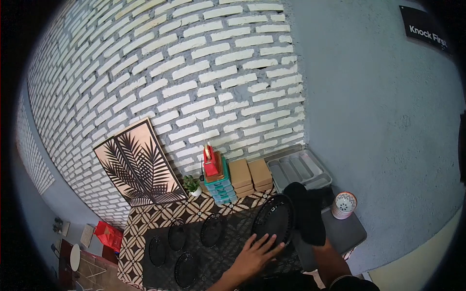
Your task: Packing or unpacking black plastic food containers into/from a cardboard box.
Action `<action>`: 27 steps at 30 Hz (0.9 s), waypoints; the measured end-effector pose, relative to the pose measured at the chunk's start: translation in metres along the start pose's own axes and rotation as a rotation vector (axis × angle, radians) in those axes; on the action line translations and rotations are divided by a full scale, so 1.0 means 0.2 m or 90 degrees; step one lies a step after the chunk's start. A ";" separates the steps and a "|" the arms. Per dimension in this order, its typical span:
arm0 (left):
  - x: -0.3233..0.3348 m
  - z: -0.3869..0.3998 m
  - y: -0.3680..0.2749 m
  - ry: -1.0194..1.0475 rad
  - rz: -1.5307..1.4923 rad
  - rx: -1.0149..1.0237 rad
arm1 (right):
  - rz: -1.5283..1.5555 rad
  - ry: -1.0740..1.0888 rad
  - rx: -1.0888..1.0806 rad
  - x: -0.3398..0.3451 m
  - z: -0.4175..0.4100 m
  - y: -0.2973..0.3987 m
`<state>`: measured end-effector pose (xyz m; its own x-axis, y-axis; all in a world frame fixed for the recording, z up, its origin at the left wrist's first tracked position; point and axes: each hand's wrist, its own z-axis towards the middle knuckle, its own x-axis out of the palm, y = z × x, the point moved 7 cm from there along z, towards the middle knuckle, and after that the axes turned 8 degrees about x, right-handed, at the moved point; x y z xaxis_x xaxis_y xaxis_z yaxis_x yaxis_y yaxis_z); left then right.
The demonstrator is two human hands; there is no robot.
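A round black plate, glossy with a patterned rim, is tilted up before me and looks raised above the dark mat. My left hand is bare and grips the plate's lower edge, its fingers spread over the face. On my right hand is a thick black mitt, which lies along the plate's right rim. The mitt hides my right fingers. Several more black plates rest on the mat to the left, among them a near plate, a middle plate and a far-left plate.
Along the brick wall stand a palm-leaf picture, a potted plant, teal drawers topped by a red tape dispenser, cardboard boxes and a grey cutlery tray. Patterned bowls sit on a grey surface at right.
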<state>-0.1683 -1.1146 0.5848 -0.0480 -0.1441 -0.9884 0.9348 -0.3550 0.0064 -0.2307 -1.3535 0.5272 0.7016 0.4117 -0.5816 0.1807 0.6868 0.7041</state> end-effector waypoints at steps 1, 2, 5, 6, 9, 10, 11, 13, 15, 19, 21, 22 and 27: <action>-0.01 -0.01 0.04 -0.021 -0.002 -0.046 | -0.015 -0.004 0.002 -0.08 0.06 0.00; -0.04 -0.02 0.08 -0.046 -0.003 -0.095 | -0.032 -0.008 -0.001 -0.14 -0.12 -0.15; -0.04 -0.05 0.17 -0.055 0.007 -0.216 | -0.135 0.081 0.153 -0.28 0.07 0.21; -0.04 -0.06 0.19 -0.055 0.003 -0.218 | -0.240 0.167 0.313 -0.34 0.12 0.30; -0.03 -0.06 0.22 -0.100 -0.089 -0.225 | -0.127 0.134 0.158 -0.39 0.18 0.32; -0.02 -0.05 0.21 -0.108 -0.109 -0.222 | -0.130 0.135 0.161 -0.39 0.17 0.32; -0.02 -0.05 0.21 -0.118 -0.126 -0.225 | -0.074 0.080 0.132 -0.42 0.18 0.35; -0.03 -0.05 0.22 -0.147 -0.122 -0.234 | -0.019 0.032 0.100 -0.45 0.20 0.39; -0.04 -0.05 0.21 -0.171 -0.123 -0.239 | -0.038 -0.076 0.156 -0.55 0.19 0.38; -0.07 -0.04 0.21 -0.190 -0.100 -0.244 | 0.567 -0.062 0.231 -0.54 0.23 0.38; -0.08 -0.05 0.22 -0.184 -0.088 -0.246 | 0.604 -0.090 0.185 -0.54 0.22 0.46; -0.10 -0.04 0.21 -0.196 -0.073 -0.237 | 0.639 -0.127 0.136 -0.57 0.21 0.50; -0.23 0.00 0.18 -0.240 -0.012 -0.177 | 0.287 0.285 -0.164 -0.25 0.05 0.85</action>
<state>-0.1317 -1.1203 0.6296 -0.1425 -0.4843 -0.8632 0.9889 -0.1074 -0.1030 -0.2281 -1.2630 0.6808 0.3069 0.8605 -0.4066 -0.2708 0.4886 0.8294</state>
